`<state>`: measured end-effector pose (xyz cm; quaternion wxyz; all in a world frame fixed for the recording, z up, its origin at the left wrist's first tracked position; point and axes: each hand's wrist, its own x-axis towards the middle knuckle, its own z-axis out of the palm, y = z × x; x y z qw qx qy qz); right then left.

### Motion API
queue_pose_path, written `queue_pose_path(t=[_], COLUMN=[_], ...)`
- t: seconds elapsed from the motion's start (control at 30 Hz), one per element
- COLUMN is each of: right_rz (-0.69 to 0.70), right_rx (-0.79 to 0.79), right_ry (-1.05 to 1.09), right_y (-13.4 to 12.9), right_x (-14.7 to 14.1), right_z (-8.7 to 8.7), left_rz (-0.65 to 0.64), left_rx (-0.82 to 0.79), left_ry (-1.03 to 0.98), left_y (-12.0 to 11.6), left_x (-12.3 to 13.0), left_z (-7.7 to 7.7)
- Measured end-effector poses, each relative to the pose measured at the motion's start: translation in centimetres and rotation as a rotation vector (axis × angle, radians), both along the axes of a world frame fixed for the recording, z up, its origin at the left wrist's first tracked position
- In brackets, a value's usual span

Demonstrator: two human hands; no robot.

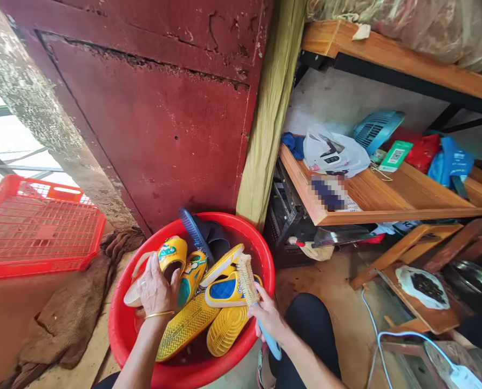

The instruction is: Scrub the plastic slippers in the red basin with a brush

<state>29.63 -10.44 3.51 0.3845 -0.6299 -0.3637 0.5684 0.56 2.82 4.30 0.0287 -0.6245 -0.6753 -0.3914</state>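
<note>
A round red basin (267, 259) holds several slippers in dark water. My left hand (158, 286) has its fingers over a yellow slipper (172, 253) with a green and blue figure on it, at the basin's left side. A pale slipper (133, 294) lies partly beneath this hand. My right hand (267, 313) is wrapped round the blue handle of a scrub brush (246, 278), its bristle head over the basin's right part, beside a yellow slipper with blue lining (226, 289). Yellow soles (190, 324) face up in front. A dark blue slipper (195, 229) leans at the back.
A red door (155, 129) rises behind the basin. At left are a red plastic crate (42, 229) and a brown cloth (68, 313). A wooden shelf (370, 216) with bags and a blue fan (378, 129) stands at right, above a stool (422, 310) and white cables.
</note>
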Motion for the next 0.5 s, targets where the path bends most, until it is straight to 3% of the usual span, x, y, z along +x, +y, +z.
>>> queue_pose_path(t=[0.13, 0.27, 0.37, 0.5], right_rz=[-0.060, 0.016, 0.064, 0.089], right_rx=[0.001, -0.005, -0.023, -0.007], right_ry=[0.192, 0.275, 0.258, 0.217], right_y=[0.7, 0.9, 0.9, 0.8], right_x=[0.8, 2.1, 2.4, 2.3], right_z=[-0.2, 0.4, 1.0, 0.7], left_rz=[-0.256, -0.571, -0.588, -0.537], left_rx=[0.060, -0.204, -0.414, -0.438], left_ry=[-0.010, 0.003, 0.179, 0.241], left_y=[-1.4, -2.3, -2.0, -0.2], left_x=[0.6, 1.0, 3.3, 8.4], left_z=[0.6, 1.0, 0.5, -1.5])
